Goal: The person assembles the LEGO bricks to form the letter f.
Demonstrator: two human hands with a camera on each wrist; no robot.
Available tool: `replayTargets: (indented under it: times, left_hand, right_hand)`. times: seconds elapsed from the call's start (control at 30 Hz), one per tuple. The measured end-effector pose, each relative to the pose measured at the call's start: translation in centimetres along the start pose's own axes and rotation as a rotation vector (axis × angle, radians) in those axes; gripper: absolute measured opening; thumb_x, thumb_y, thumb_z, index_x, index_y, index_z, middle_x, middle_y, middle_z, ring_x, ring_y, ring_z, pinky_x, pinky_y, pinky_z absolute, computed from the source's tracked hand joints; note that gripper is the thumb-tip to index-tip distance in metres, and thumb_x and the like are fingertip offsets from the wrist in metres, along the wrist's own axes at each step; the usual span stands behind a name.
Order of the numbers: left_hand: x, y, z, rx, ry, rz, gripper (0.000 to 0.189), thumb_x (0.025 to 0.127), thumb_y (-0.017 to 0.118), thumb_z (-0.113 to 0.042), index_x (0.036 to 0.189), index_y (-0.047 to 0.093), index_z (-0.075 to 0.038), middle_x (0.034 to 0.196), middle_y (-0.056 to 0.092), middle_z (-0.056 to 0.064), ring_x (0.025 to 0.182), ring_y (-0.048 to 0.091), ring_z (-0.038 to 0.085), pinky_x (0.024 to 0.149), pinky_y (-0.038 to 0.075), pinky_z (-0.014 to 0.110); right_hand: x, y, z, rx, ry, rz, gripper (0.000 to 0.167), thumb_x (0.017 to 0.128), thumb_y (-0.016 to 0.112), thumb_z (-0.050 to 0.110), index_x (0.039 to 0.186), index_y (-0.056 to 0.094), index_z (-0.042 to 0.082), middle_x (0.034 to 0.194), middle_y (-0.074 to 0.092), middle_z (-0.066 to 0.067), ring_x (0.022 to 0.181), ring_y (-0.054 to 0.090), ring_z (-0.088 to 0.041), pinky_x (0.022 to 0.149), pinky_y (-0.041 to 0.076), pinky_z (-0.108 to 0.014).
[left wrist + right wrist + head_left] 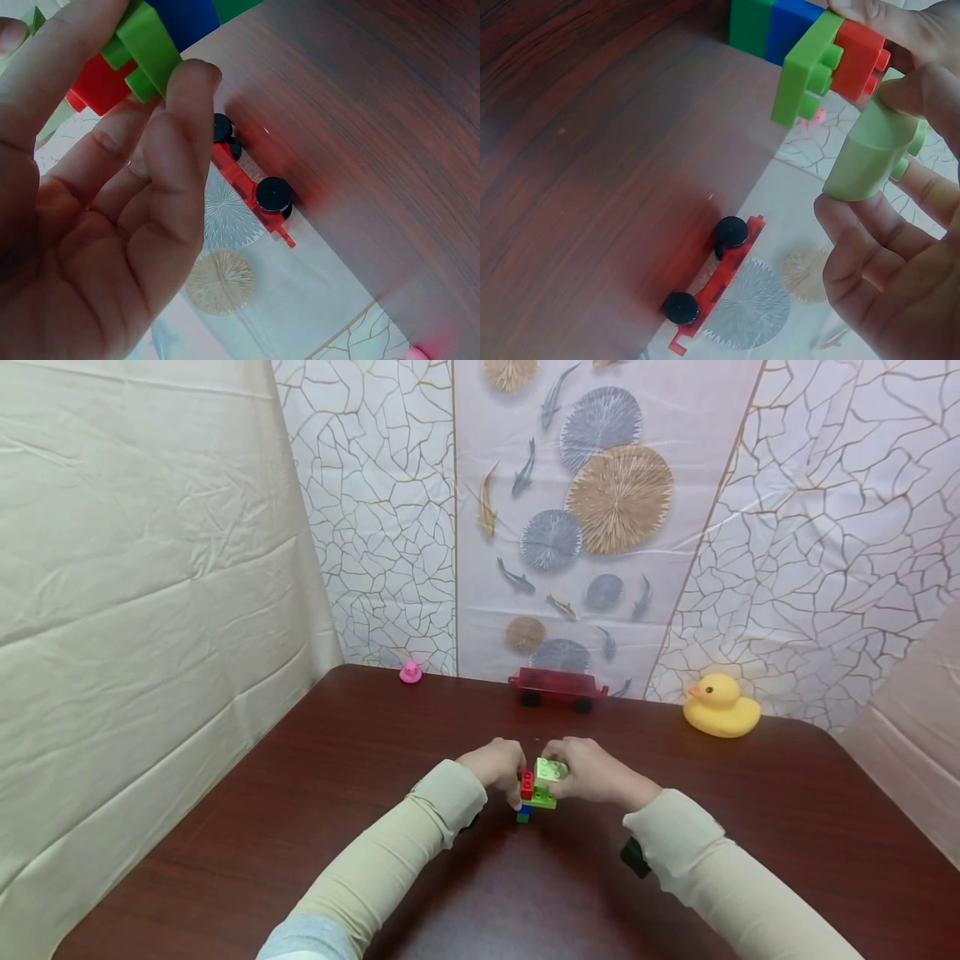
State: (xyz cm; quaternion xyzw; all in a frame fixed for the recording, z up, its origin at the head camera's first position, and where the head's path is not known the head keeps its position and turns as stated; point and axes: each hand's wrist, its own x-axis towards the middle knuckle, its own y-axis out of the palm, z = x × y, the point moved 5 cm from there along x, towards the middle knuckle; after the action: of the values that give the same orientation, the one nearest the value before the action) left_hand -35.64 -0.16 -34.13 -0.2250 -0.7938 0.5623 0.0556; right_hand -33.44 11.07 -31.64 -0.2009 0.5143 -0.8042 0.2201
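Observation:
My left hand grips a small stack of toy building bricks near the middle of the table. In the right wrist view the stack shows a green brick at its base, a blue brick, a wider lime green brick and a red brick on top. My right hand pinches a pale green brick with a curved side between thumb and fingers. That pale brick is close beside the red one, over the lime brick's bare studs.
At the table's back edge stands a red toy wagon with black wheels. A pink toy duck sits back left, and a larger yellow duck back right. Patterned cloth hangs behind the dark wooden table.

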Motion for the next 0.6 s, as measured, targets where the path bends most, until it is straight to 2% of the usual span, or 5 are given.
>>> replayTargets:
  times: [0.23, 0.43, 0.6]
  left_hand:
    - [0.2, 0.2, 0.0, 0.010, -0.004, 0.010, 0.027, 0.057, 0.082, -0.015, 0.075, 0.063, -0.009, 0.065, 0.056, -0.002, 0.059, 0.051, 0.012, 0.054, 0.043, 0.025]
    - [0.2, 0.2, 0.0, 0.032, 0.002, 0.008, 0.028, 0.056, 0.083, -0.015, 0.073, 0.062, -0.010, 0.065, 0.056, -0.002, 0.059, 0.051, 0.012, 0.053, 0.043, 0.025]
    - [0.3, 0.2, 0.1, 0.051, -0.006, 0.007, 0.029, 0.056, 0.083, -0.017, 0.073, 0.061, -0.010, 0.065, 0.055, -0.002, 0.059, 0.051, 0.012, 0.053, 0.043, 0.025]
  right_hand:
    - [0.4, 0.1, 0.9, -0.005, -0.054, 0.004, 0.029, 0.066, 0.071, 0.014, 0.092, 0.059, 0.008, 0.078, 0.054, 0.002, 0.068, 0.048, -0.013, 0.058, 0.043, -0.024]
    - [0.9, 0.2, 1.3, -0.063, -0.070, 0.018, 0.027, 0.066, 0.069, 0.014, 0.092, 0.062, 0.007, 0.074, 0.053, 0.004, 0.066, 0.046, -0.013, 0.056, 0.042, -0.025]
    - [1.4, 0.4, 1.5, -0.069, -0.074, 0.049, 0.026, 0.067, 0.071, 0.015, 0.090, 0.062, 0.007, 0.074, 0.054, 0.005, 0.066, 0.048, -0.012, 0.057, 0.043, -0.024]
